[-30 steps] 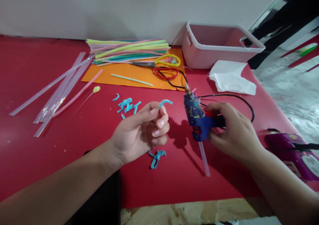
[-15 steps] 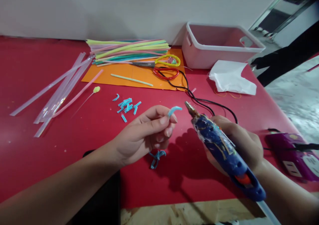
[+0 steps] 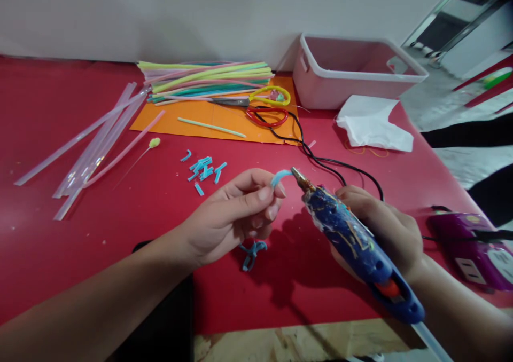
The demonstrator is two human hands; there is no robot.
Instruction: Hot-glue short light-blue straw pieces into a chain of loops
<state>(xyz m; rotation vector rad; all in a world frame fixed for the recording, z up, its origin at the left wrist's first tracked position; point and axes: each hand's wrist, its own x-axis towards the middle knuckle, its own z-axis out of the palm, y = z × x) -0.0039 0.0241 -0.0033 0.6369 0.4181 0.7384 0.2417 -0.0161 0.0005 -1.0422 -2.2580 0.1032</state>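
Observation:
Between the thumb and fingertips of my left hand is a short, curved piece of blue pipe cleaner. My right hand is wrapped round a blue hot glue gun with a worn, glue-smeared body. The metal nozzle touches or nearly touches the free end of the blue piece. A clear glue stick sticks out of the gun's back. Below my left hand lies a joined cluster of bent blue pieces. Several cut blue bits are scattered on the red table beyond my wrist.
Pipe cleaners and scissors lie on an orange sheet. Glue sticks are at left, a pink bin and white bag at back right. A black cord runs toward my right hand; a purple power strip sits rightmost.
The glue gun has moved slightly left, bringing its nozzle to the end of the blue piece. My left hand has hardly moved. The dark-clothed legs at the right have shifted.

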